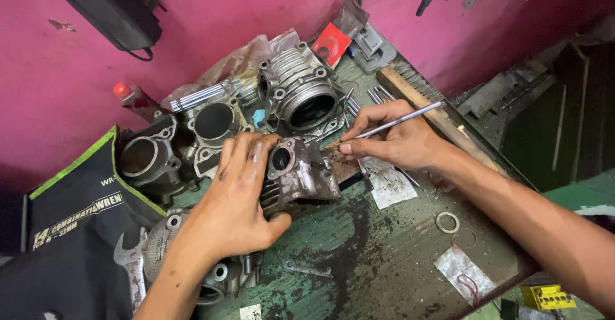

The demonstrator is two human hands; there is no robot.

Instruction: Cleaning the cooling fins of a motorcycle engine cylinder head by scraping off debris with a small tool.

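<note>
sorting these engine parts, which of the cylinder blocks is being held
The dirty brownish cylinder block at the bench's middle: the left hand grips it. The other blocks sit untouched behind it.

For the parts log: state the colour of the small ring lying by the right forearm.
Pale cream ring, clearest in the head view.

We note a red packet (331, 43) at the bench's far edge, a black pouch with a green border (77, 224) at its left edge, and a small yellow box (546, 296) beyond its near right corner.
</note>
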